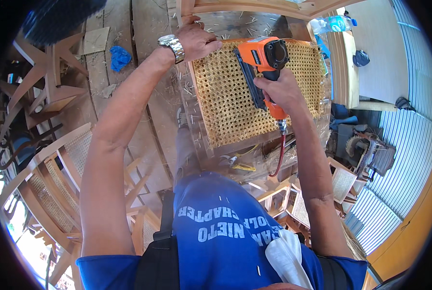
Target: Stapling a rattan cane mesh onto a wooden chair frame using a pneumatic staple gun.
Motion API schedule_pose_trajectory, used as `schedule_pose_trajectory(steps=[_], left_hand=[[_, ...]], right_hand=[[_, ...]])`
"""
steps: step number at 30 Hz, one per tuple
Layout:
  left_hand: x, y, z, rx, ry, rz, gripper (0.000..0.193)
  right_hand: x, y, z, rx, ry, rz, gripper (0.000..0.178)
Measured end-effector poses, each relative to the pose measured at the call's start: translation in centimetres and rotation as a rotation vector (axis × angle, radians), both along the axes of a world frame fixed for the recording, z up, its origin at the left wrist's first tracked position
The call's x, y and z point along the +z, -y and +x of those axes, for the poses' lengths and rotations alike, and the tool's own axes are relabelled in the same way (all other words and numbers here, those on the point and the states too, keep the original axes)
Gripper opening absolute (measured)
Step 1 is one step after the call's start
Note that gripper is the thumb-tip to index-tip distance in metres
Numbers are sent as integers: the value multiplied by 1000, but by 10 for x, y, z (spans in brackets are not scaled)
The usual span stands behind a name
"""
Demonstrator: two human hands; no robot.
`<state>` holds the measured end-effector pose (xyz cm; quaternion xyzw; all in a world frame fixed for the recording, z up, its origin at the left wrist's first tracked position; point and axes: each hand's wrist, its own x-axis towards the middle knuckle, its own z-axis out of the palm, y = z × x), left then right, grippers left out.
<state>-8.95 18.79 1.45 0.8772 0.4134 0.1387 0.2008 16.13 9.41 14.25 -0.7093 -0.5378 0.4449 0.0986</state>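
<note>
nearest, the person's blue short-sleeved shirt (216, 208) with white lettering fills the lower edge, a crumpled white cloth (286, 261) lying on its right side. past it, at the near edge of the worn wooden desk (216, 157), lies a yellow-handled hand tool (243, 167), and a thin red hose (280, 157) curves up to the metal fitting under an orange and black nail gun (276, 58). the right grip (283, 89) is closed around the nail gun's handle and holds it over the rectangular panel of woven golden cane (225, 106), which lies on the desk in front of the person; whether the tool's nose presses on the weave, i cannot tell. the left grip (196, 41), below a silver metal-banded wristwatch (172, 47), rests at the panel's far left corner, thumb on the edge and fingers pointing away; whether it clamps the edge, i cannot tell. pale slivers are strewn around it. to the left, brown chairs with cane backs (46, 193) stand near, and a crumpled blue piece (120, 58) lies farther off on the plank floor (150, 96). beyond the panel are a light wooden frame (250, 7) and a clear blue-capped plastic bottle (334, 24); at far right rises a corrugated metal wall (409, 140).
</note>
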Motion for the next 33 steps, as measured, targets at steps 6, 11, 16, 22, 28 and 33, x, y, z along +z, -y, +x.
schedule_pose_trajectory(steps=[6,11,16,22,28,33], left_hand=[[6,1,2,9,28,-39,43],[-1,3,1,31,89,16,41],[6,2,4,41,55,-36,40],[6,1,0,32,-21,-102,44],[-12,0,1,56,79,-47,44],[-5,1,0,35,51,-47,43]], right_hand=[[0,-1,-6,-29,-17,-38,11],[-4,1,-15,-7,46,-7,10],[-9,2,-18,32,152,50,14],[2,2,-15,11,-7,-14,8],[7,13,-22,-50,-95,-16,8],[9,12,-28,-18,-77,-12,8]])
